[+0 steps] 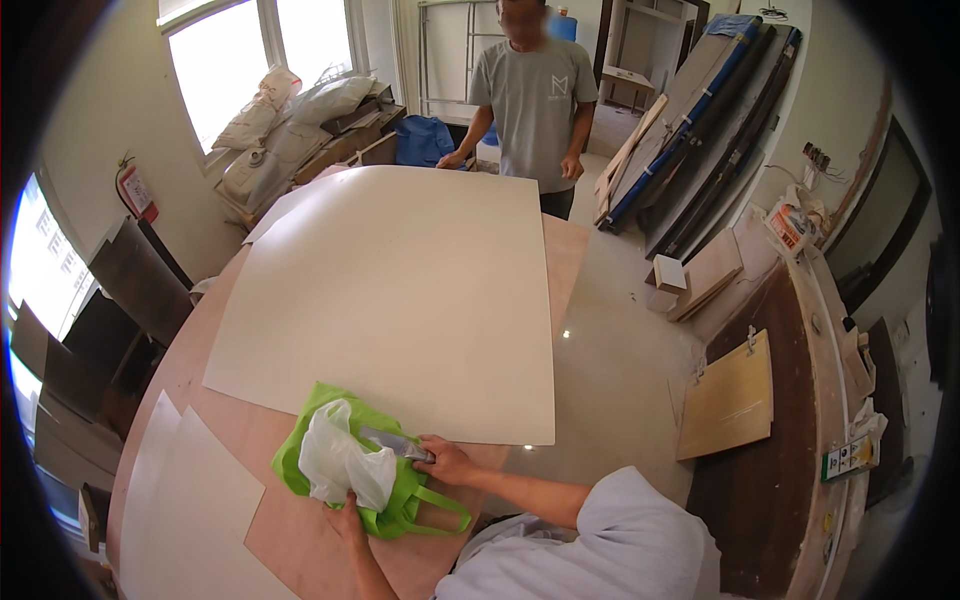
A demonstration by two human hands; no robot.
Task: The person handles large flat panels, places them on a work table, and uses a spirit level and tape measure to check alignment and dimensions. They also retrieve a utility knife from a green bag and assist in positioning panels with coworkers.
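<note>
A green tote bag (440,508) with loop handles lies on the near part of the table, over the edge of a large white sheet (400,300). On it rests a crumpled white plastic bag (345,462). My left hand (347,520) grips the near edge of the plastic bag, its fingers partly hidden beneath. To the right, my right hand (446,461) is closed around the end of a flat, silvery-grey object (393,441) that reaches toward the plastic bag. What kind of object it is cannot be made out.
The pinkish-brown wooden tabletop (300,540) also bears white offcuts (190,500) at the near left. Across it stands a person in a grey T-shirt (530,100), one hand at the far edge. Boards (135,265) lean at the left, long wrapped panels (690,130) at the far right.
</note>
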